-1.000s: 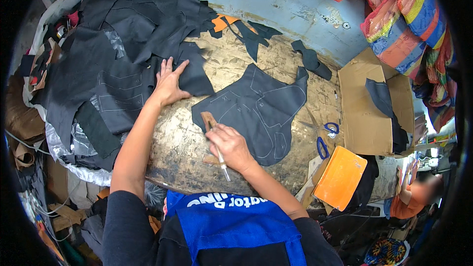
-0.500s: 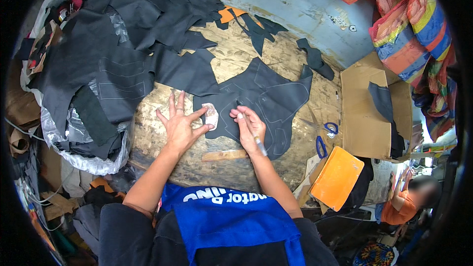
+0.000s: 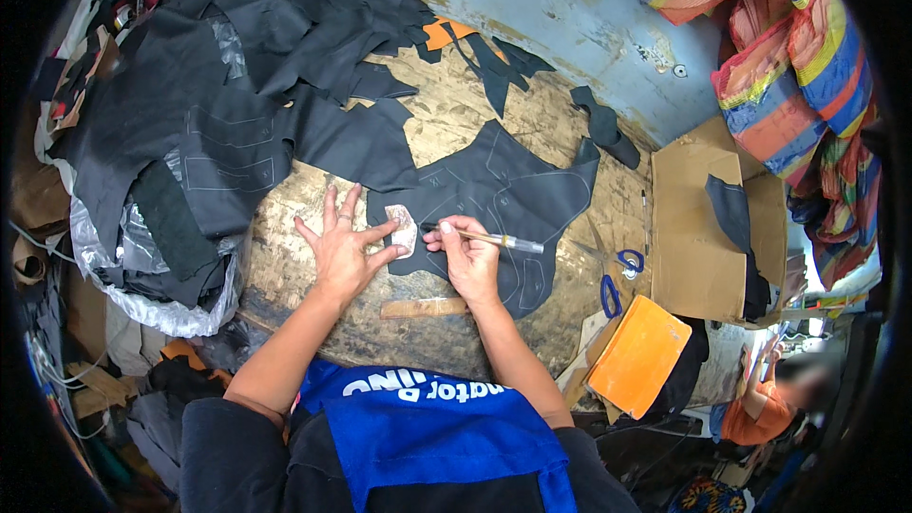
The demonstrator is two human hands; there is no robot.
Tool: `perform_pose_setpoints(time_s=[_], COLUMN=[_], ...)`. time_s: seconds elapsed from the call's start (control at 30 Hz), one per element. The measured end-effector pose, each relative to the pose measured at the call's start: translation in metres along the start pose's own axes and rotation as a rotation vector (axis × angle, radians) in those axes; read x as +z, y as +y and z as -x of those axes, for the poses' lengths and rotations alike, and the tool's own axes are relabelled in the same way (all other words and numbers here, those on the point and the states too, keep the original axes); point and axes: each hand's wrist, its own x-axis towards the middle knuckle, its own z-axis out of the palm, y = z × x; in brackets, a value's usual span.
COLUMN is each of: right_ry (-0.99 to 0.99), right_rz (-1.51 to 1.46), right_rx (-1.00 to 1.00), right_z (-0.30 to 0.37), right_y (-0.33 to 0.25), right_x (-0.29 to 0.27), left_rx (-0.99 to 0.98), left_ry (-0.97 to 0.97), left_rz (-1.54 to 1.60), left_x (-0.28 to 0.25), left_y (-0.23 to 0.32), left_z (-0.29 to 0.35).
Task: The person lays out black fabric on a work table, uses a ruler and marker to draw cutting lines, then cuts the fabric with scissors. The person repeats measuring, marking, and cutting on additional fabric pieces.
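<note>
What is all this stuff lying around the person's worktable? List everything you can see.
Dark leather piece: one, black with traced lines, table middle.
Small template: one, pale, on the leather piece's left edge.
Pen: one, clear with a gold tip, in right hand.
Wooden ruler: one, tan, near table edge.
Leather pile: many, black, upper left.
Scissors: one pair, blue handles, right.
Cardboard box: one, brown, right.
Orange board: one, lower right.
Striped cloth: multicoloured, upper right.
Left hand: pressing the template flat.
Right hand: gripping the pen.
</note>
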Motion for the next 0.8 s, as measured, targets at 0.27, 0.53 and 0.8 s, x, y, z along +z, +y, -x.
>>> perform_pose_setpoints(time_s=[0.27,0.53,0.8], right_ry=[-0.155,-0.342,-0.292], right_rz=[0.279,0.695,0.662], right_rx=[-0.02,-0.318,-0.222], right_z=[-0.002,-0.009,-0.038], right_y=[-0.004,-0.022,-0.027], right_x=[0.012,0.02,0.037], left_rx=[-0.022,-0.064,-0.108], left_ry=[-0.064,-0.166,-0.018], left_rz=[0.046,0.061,0.121], left_x=[-0.008,-0.013,0.0], left_y=[0.003,0.002,0.002], left_z=[0.0,-0.003,0.002])
